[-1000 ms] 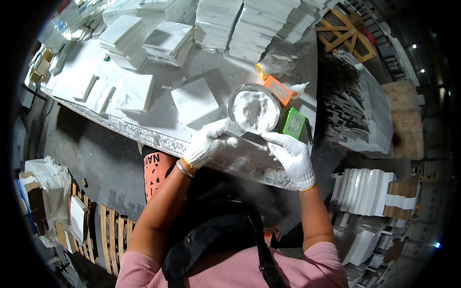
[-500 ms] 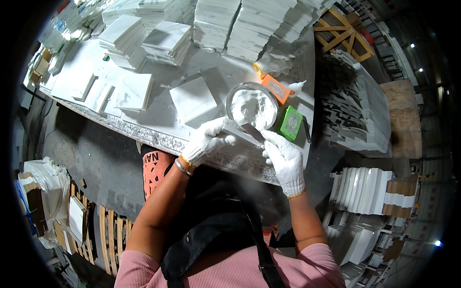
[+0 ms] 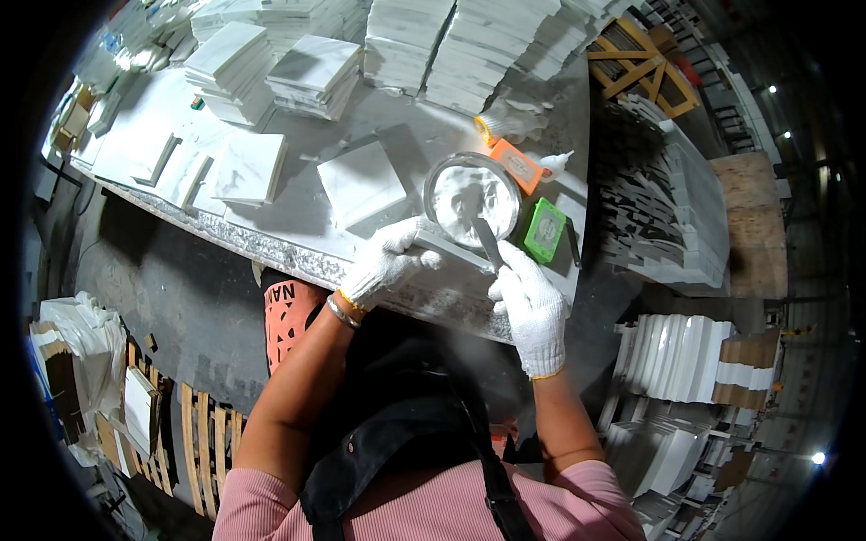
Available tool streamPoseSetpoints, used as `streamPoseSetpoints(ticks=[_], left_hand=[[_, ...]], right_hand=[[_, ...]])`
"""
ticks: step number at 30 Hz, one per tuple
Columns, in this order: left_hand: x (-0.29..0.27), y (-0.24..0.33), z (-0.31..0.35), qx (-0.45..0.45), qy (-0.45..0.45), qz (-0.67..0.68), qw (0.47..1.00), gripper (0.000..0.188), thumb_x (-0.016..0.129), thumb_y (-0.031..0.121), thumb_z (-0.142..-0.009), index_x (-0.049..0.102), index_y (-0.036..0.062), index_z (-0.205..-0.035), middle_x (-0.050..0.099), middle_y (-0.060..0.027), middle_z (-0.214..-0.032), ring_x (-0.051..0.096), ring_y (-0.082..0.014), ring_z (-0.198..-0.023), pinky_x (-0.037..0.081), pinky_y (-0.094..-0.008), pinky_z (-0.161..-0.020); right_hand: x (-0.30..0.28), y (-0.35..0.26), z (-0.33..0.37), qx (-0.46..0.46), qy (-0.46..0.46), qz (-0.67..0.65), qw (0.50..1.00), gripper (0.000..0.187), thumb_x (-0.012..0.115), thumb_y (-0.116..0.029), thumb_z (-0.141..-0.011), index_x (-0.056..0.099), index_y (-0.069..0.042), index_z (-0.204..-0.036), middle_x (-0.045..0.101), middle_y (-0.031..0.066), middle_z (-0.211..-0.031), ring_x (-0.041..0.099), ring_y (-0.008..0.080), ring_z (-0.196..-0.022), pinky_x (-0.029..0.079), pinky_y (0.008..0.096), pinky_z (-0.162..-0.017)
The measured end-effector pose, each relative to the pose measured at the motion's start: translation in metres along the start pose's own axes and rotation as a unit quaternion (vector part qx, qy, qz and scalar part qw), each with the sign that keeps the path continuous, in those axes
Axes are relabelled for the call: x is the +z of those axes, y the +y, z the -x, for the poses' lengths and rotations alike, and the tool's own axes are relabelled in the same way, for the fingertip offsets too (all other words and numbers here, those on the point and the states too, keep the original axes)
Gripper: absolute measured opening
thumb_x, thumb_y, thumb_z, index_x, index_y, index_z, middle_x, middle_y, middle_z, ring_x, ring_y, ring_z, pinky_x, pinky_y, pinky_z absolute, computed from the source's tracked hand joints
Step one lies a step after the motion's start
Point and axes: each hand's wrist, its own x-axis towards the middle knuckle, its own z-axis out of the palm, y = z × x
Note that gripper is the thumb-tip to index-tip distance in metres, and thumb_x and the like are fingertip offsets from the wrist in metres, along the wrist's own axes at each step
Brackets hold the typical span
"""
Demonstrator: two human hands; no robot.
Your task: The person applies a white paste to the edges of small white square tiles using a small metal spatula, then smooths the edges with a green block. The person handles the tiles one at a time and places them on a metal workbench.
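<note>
My left hand (image 3: pixel 386 263), in a white knit glove, is closed on a white marble tile (image 3: pixel 458 252) that shows nearly edge-on. My right hand (image 3: pixel 530 305), gloved alike, grips a putty knife (image 3: pixel 488 243). The blade points away from me, its tip over or in the white paste (image 3: pixel 456 191) of a round clear bowl (image 3: pixel 428 203); whether it touches the paste I cannot tell. Beyond my left hand a square white tile (image 3: pixel 363 185) lies flat. Right of the bowl are a green box (image 3: pixel 545 231) and an orange box (image 3: pixel 518 166).
Tile stacks (image 3: pixel 314 77) stand across the back of the table (image 3: pixel 307 230). More tiles (image 3: pixel 248 169) lie at the left. A small white bottle (image 3: pixel 557 163) and a spare glove (image 3: pixel 514 122) are near the orange box. Further stacks (image 3: pixel 677 356) stand on the right.
The putty knife has swung from lying across the held tile to pointing into the bowl. My right hand has shifted slightly; my left hand keeps the tile nearly in place.
</note>
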Motion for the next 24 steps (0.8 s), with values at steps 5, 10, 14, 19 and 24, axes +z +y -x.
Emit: streamPoseSetpoints(ticks=[5, 10, 14, 19, 24], left_hand=[[0.0, 0.003, 0.0, -0.002, 0.004, -0.039, 0.999, 0.029, 0.073, -0.008, -0.076, 0.071, 0.0005, -0.103, 0.069, -0.0045, -0.104, 0.062, -0.0136, -0.093, 0.051, -0.0272, -0.084], [0.0, -0.004, 0.001, 0.028, 0.015, -0.055, 0.998, 0.029, 0.073, -0.008, -0.076, 0.072, 0.0013, -0.103, 0.069, -0.0048, -0.104, 0.062, -0.0139, -0.094, 0.051, -0.0274, -0.084], [0.001, -0.004, 0.0, 0.03, -0.001, -0.025, 0.999, 0.03, 0.072, -0.008, -0.076, 0.072, 0.002, -0.104, 0.069, -0.005, -0.104, 0.063, -0.0141, -0.096, 0.052, -0.0277, -0.084], [0.001, -0.005, -0.001, 0.02, -0.002, -0.028, 0.999, 0.033, 0.069, -0.01, -0.075, 0.071, 0.0018, -0.106, 0.069, -0.003, -0.103, 0.061, -0.0121, -0.096, 0.051, -0.027, -0.085], [-0.001, -0.002, 0.0, 0.002, -0.006, -0.035, 0.999, 0.039, 0.066, -0.013, -0.074, 0.071, 0.0006, -0.11, 0.068, -0.0016, -0.103, 0.059, -0.0111, -0.097, 0.05, -0.0259, -0.086]], right_hand=[[0.004, -0.001, -0.002, -0.005, 0.004, -0.006, 1.0, 0.036, 0.056, -0.006, -0.098, 0.061, -0.004, -0.134, 0.068, 0.0065, -0.085, 0.061, 0.0082, -0.07, 0.052, 0.0239, -0.06], [-0.002, 0.004, 0.005, 0.003, 0.014, 0.003, 1.0, 0.036, 0.058, -0.006, -0.098, 0.062, -0.006, -0.133, 0.069, 0.0058, -0.085, 0.061, 0.0074, -0.069, 0.052, 0.0232, -0.06], [0.008, 0.003, 0.007, 0.009, 0.035, -0.017, 0.999, 0.036, 0.058, -0.006, -0.097, 0.063, -0.007, -0.133, 0.068, 0.0048, -0.082, 0.06, 0.0069, -0.066, 0.051, 0.0229, -0.06], [0.015, -0.01, 0.005, -0.021, 0.017, -0.022, 0.999, 0.037, 0.059, -0.005, -0.097, 0.061, -0.005, -0.134, 0.069, 0.0057, -0.085, 0.061, 0.0069, -0.069, 0.052, 0.0218, -0.061], [-0.011, -0.002, 0.003, 0.017, 0.082, -0.05, 0.995, 0.033, 0.057, -0.004, -0.098, 0.064, -0.004, -0.13, 0.069, 0.0061, -0.088, 0.062, 0.0071, -0.072, 0.052, 0.0218, -0.062]])
